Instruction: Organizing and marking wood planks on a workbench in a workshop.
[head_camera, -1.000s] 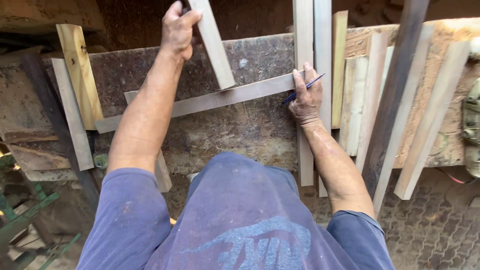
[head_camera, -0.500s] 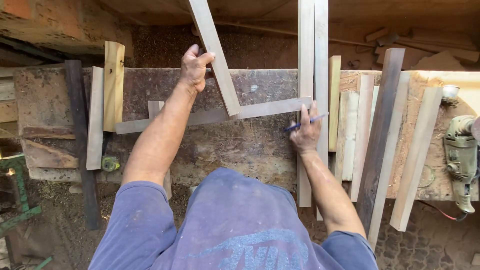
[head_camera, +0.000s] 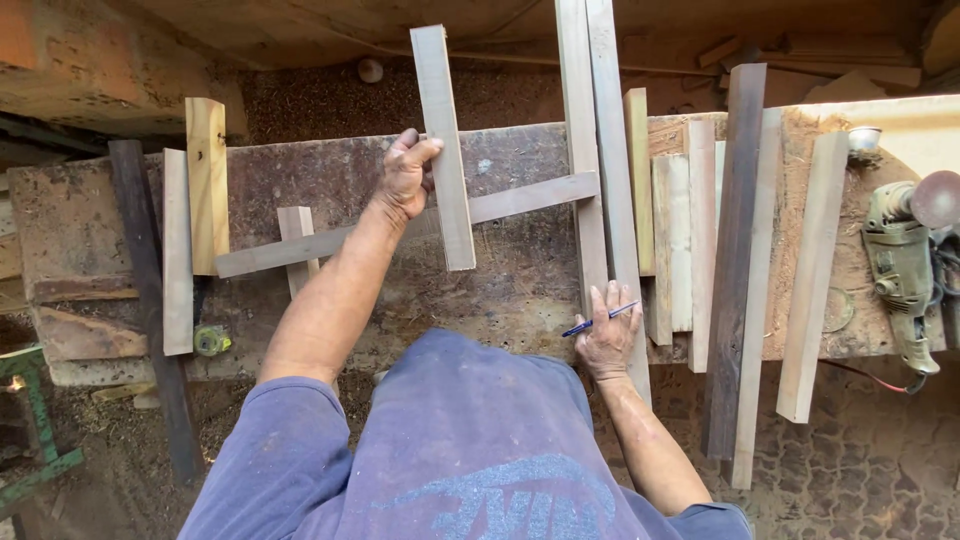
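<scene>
My left hand (head_camera: 408, 176) grips a pale wooden slat (head_camera: 443, 145) that stands across the dusty workbench (head_camera: 330, 175), pointing away from me. Under it a longer slat (head_camera: 400, 225) lies slanted from left to right. My right hand (head_camera: 608, 335) rests near the bench's front edge with a blue pen (head_camera: 598, 319) between its fingers, its fingertips on two long upright slats (head_camera: 598, 150). My purple shirt hides the bench's front middle.
More wooden slats (head_camera: 735, 250) of varied length lie side by side at the right, one of them dark. A green power tool (head_camera: 900, 270) sits at the far right. Short slats (head_camera: 195, 200) and a small tape measure (head_camera: 211, 341) lie at the left. Sawdust covers the floor.
My right hand with the pen has drawn back from the slanted slat to the bench's front edge. My left hand still holds its slat, now lower over the bench.
</scene>
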